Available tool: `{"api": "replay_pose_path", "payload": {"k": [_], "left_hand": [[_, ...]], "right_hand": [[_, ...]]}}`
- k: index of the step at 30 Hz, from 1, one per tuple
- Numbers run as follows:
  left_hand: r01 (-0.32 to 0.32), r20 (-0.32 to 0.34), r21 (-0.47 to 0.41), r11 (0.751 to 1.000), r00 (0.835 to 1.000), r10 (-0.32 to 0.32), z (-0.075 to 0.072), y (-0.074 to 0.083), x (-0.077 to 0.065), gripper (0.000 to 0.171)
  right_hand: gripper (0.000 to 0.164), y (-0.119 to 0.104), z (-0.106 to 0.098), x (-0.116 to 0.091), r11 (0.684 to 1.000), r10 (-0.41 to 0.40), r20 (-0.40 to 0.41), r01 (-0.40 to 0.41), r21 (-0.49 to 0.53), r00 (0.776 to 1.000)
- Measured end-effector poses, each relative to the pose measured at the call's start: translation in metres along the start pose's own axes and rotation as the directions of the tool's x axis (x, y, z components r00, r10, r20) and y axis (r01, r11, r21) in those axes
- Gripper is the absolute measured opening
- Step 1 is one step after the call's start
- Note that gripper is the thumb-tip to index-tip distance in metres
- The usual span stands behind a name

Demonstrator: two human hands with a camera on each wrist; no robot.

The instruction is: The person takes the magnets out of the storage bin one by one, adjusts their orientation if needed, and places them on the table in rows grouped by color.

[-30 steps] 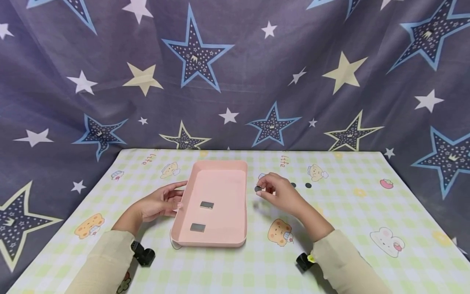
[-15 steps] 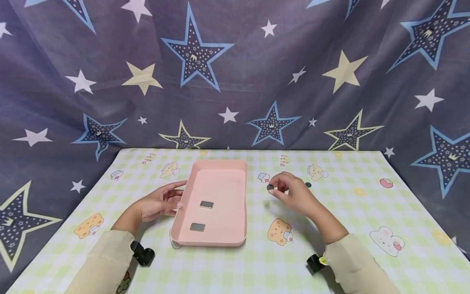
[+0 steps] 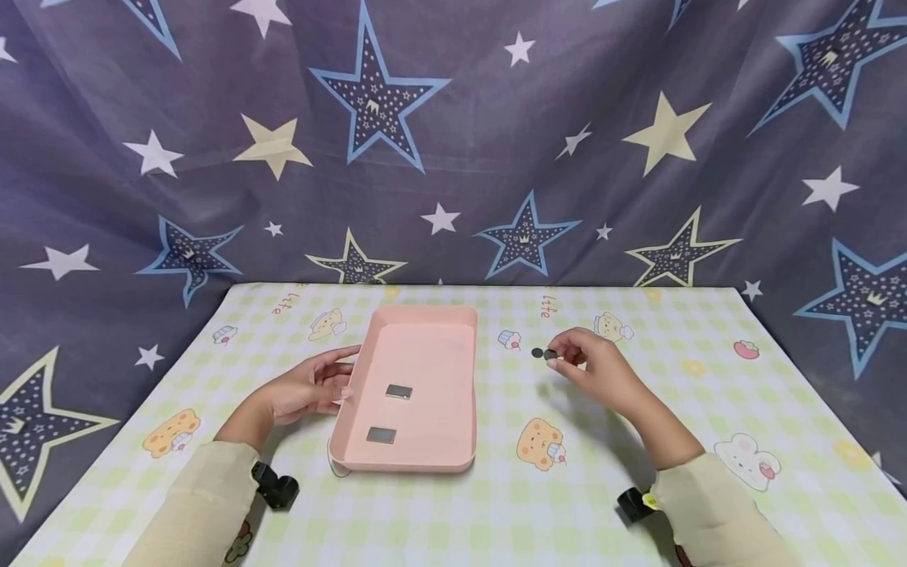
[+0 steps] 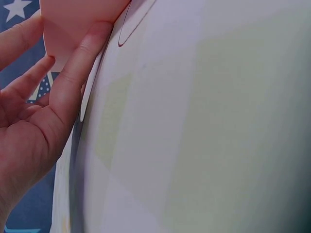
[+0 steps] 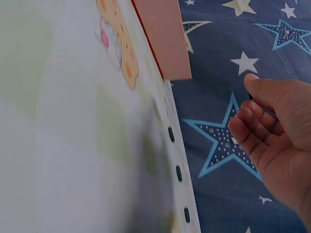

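Observation:
A pink rectangular tray (image 3: pixel 432 370) stands on the table left of the middle, with two small dark grey rectangular pieces, one (image 3: pixel 398 391) behind the other (image 3: pixel 381 435), lying in it. My left hand (image 3: pixel 301 390) touches the tray's left wall with thumb and fingers spread; the left wrist view has the thumb (image 4: pixel 73 82) against the wall. Right of the tray, my right hand (image 3: pixel 598 370) pinches a small black disc (image 3: pixel 550 354) between thumb and fingers. Another black disc (image 3: pixel 537 353) lies beside it. The right wrist view has three discs on the table, including this one (image 5: pixel 179 173).
A checked tablecloth (image 3: pixel 460 520) with printed cartoon figures covers the table. Behind its far edge hangs a dark curtain (image 3: pixel 453 142) with stars. Black wrist cameras are strapped at the left wrist (image 3: pixel 275 487) and right wrist (image 3: pixel 635 504).
My right hand has moved to the right, away from the tray, with the black disc still pinched. A disc left of its fingertips has come into view. My left hand stays at the tray.

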State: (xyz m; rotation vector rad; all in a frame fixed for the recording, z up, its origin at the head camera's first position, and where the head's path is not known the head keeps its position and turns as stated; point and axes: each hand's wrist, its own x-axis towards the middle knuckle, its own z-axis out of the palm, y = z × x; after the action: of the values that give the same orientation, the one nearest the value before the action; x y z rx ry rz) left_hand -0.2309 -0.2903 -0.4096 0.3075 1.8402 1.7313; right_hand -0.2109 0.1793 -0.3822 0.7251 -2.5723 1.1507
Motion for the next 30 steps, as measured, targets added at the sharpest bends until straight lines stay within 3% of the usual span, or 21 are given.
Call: {"api": "replay_pose_path", "payload": {"k": [14, 30], "left_hand": [[-0.002, 0.004, -0.010, 1.000, 1.000, 0.002, 0.000, 0.001, 0.000, 0.087], [0.001, -0.003, -0.022, 1.000, 1.000, -0.002, 0.000, 0.001, 0.000, 0.091]], "right_hand": [[0.013, 0.016, -0.028, -0.014, 0.996, 0.058, -0.042, -0.061, -0.067, 0.997], [0.016, 0.037, -0.046, -0.027, 0.988, 0.093, -0.154, -0.110, -0.109, 0.984]]}}
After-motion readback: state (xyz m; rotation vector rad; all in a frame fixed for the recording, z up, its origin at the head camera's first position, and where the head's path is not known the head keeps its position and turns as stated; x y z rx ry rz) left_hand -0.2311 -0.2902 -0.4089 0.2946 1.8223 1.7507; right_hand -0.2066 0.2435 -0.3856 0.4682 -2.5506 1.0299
